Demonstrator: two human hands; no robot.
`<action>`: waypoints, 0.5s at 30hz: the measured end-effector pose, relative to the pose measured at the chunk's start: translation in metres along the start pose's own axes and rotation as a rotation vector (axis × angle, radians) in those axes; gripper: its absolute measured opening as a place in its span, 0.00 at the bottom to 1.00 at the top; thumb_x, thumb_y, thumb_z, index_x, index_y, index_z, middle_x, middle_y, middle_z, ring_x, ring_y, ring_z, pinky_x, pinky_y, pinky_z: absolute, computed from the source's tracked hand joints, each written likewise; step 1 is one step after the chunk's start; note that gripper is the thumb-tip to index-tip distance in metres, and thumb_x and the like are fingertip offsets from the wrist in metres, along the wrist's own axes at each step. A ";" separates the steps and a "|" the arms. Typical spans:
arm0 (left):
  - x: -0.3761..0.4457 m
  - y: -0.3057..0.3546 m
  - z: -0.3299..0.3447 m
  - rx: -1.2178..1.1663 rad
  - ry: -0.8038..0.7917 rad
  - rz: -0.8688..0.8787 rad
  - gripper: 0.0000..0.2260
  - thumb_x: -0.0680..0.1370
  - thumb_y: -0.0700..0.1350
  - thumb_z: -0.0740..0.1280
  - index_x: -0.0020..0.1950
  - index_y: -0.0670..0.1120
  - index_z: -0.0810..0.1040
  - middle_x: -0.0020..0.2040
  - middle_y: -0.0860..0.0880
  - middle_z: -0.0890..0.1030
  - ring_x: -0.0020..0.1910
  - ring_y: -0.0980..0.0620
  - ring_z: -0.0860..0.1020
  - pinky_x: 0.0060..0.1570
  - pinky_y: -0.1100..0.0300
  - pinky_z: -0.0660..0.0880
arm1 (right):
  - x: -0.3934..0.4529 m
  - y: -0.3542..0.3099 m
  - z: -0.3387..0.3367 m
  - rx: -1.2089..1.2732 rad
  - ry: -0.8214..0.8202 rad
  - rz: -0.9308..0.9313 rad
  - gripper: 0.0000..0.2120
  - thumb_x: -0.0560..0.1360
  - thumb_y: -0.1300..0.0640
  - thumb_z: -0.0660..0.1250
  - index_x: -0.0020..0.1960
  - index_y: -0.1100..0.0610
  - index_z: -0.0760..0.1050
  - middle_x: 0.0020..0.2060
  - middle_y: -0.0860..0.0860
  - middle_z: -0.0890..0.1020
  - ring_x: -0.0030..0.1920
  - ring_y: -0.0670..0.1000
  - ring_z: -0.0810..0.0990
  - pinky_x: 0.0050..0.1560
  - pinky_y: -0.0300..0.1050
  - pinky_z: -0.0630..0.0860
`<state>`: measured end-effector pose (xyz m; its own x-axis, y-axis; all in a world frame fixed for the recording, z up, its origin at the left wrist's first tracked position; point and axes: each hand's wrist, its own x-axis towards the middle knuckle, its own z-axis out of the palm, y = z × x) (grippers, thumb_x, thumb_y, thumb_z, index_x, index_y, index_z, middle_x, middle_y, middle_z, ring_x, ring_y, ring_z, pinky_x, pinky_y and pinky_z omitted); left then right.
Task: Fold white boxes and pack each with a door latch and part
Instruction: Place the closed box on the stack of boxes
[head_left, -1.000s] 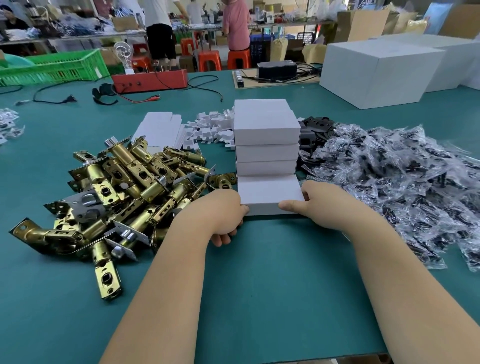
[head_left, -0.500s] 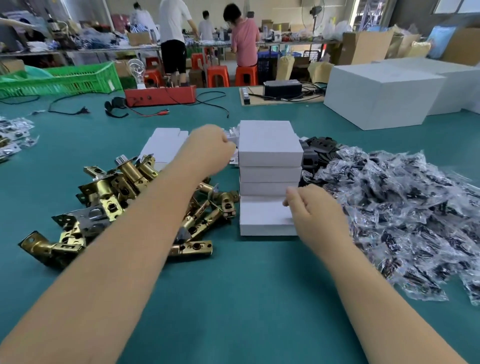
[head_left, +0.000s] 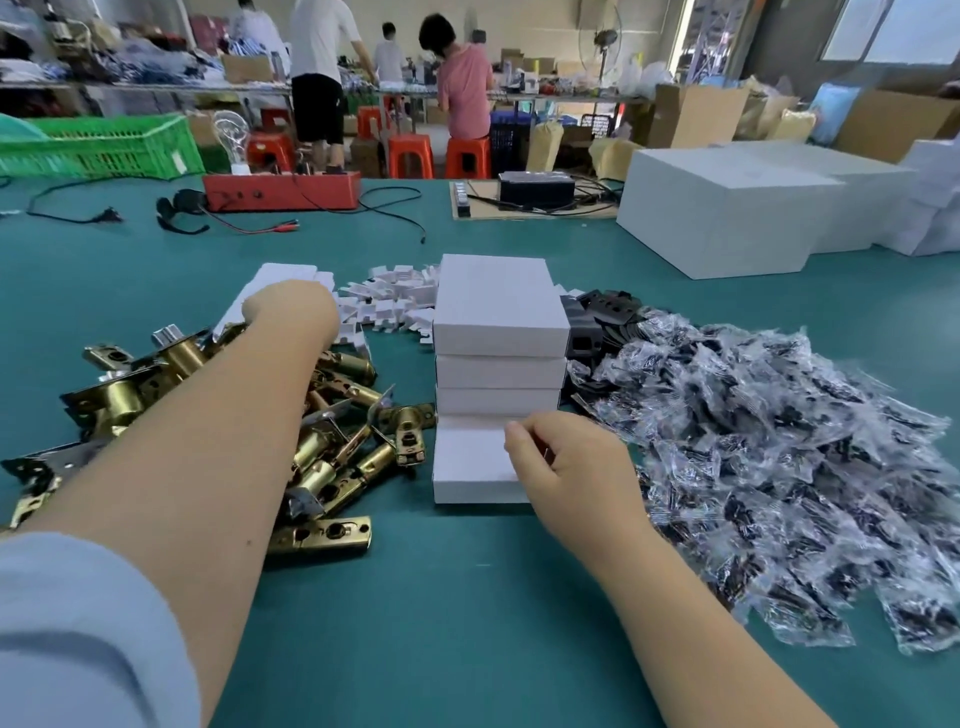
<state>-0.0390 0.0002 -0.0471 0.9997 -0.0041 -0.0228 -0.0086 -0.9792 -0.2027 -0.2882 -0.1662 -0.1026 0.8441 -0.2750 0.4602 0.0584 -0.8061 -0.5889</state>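
Covering workshop bench: teal mat (head_left: 467, 597). L hand (head_left: 291, 312) grip hidden; R hand (head_left: 566, 467) curled, resting on box (head_left: 467, 462).

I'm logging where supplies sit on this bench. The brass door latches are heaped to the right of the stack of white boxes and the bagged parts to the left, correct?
Not quite: the sides are swapped. In the head view the brass door latches are heaped to the left of the stack of white boxes, under the reaching left arm, and the bagged parts lie to the right.
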 end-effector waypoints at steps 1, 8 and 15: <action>0.001 -0.002 -0.002 0.005 0.014 0.010 0.05 0.78 0.39 0.61 0.53 0.46 0.72 0.45 0.47 0.71 0.48 0.44 0.70 0.45 0.53 0.67 | 0.000 0.000 0.000 0.000 -0.005 0.000 0.16 0.78 0.54 0.63 0.34 0.60 0.74 0.27 0.50 0.72 0.33 0.52 0.70 0.36 0.46 0.64; -0.003 -0.006 0.002 -0.043 0.052 0.029 0.07 0.78 0.39 0.63 0.56 0.42 0.74 0.52 0.43 0.75 0.56 0.39 0.74 0.48 0.50 0.72 | -0.002 -0.002 -0.001 0.053 -0.014 0.019 0.17 0.78 0.55 0.63 0.34 0.62 0.74 0.28 0.54 0.75 0.34 0.56 0.73 0.38 0.51 0.71; -0.009 -0.007 -0.001 -0.065 0.115 0.107 0.14 0.77 0.33 0.59 0.62 0.40 0.72 0.48 0.41 0.75 0.51 0.38 0.73 0.45 0.48 0.73 | -0.003 -0.003 0.000 0.079 -0.002 0.019 0.16 0.78 0.53 0.62 0.36 0.61 0.76 0.32 0.55 0.79 0.36 0.55 0.76 0.39 0.52 0.73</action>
<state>-0.0481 0.0073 -0.0442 0.9891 -0.1285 0.0722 -0.1173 -0.9829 -0.1417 -0.2913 -0.1633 -0.1022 0.8464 -0.2889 0.4474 0.0841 -0.7570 -0.6480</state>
